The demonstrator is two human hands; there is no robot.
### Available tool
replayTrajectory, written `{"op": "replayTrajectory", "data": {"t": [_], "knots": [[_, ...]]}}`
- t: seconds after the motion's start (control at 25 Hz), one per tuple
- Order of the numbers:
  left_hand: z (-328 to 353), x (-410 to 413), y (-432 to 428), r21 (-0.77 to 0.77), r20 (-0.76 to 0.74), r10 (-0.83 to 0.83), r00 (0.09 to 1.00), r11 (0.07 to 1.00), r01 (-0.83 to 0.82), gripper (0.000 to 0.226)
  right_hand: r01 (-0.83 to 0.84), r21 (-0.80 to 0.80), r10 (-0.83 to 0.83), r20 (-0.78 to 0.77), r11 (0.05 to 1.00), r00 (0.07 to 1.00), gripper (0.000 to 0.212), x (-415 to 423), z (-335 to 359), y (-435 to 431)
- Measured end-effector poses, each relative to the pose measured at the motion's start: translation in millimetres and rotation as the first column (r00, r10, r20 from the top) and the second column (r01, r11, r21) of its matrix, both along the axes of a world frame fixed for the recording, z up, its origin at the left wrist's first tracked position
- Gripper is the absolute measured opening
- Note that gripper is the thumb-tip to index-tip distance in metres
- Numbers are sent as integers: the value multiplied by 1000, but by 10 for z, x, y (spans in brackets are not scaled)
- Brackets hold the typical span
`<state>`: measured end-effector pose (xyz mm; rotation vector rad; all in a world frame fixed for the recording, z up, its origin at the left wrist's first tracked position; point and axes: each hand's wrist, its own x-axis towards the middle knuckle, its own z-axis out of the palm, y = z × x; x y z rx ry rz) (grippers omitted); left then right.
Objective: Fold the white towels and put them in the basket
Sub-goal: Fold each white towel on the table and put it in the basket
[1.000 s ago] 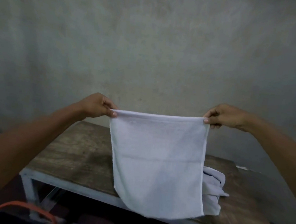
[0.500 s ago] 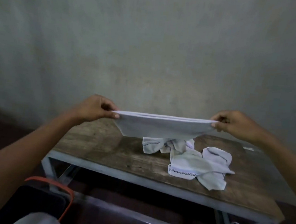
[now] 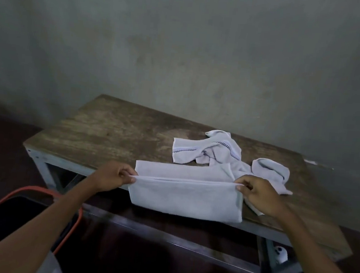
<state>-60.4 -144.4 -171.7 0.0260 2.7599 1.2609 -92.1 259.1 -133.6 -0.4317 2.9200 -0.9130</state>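
A white towel [image 3: 185,197] lies folded over at the front edge of the wooden table [image 3: 113,134], its near half hanging over the edge. My left hand [image 3: 113,177] pinches its left end and my right hand [image 3: 257,195] pinches its right end, along the fold line. Behind it, crumpled white towels [image 3: 208,153] with a dark checked stripe lie on the table, and another bunched one [image 3: 270,170] lies to the right. A dark basket with an orange rim [image 3: 31,190] stands on the floor at the lower left, partly hidden by my left arm.
A grey wall rises right behind the table. The table has a grey metal frame [image 3: 40,162] with a lower bar. A small white object [image 3: 281,254] sits under the table at the right. The floor is dark.
The towel was held up stretched in the air; both hands have come down and toward me, laying it doubled over the table's front edge. My view has tilted down, showing more of the basket.
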Motion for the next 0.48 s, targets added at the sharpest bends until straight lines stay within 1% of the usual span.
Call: {"op": "replayTrajectory", "data": {"t": [0.04,0.16,0.2,0.28,0.36,0.48], "knots": [[-50,-71,31,-21,-29,16,999,1000,-16,10,24,2,-24,-29,1000,999,14,-101,-68,-46],[-107,-269,53,62,-102,92,991,994,-86,11,68,86,-51,-189,994,981,12,-388,-191,-110],[-128,-342,42,41,-114,104,988,994,-100,9,72,134,-40,-229,988,973,11,-491,-203,-136],[-185,-461,27,-20,-116,74,990,997,-77,8,60,244,12,-281,968,960,11,-671,-224,-200],[-234,-535,19,-41,-91,52,994,998,-56,8,16,334,87,-291,943,953,12,-814,-255,-251],[-235,-605,13,71,-73,58,996,996,-53,9,-25,403,116,-203,915,972,16,-921,-292,-240]]}}
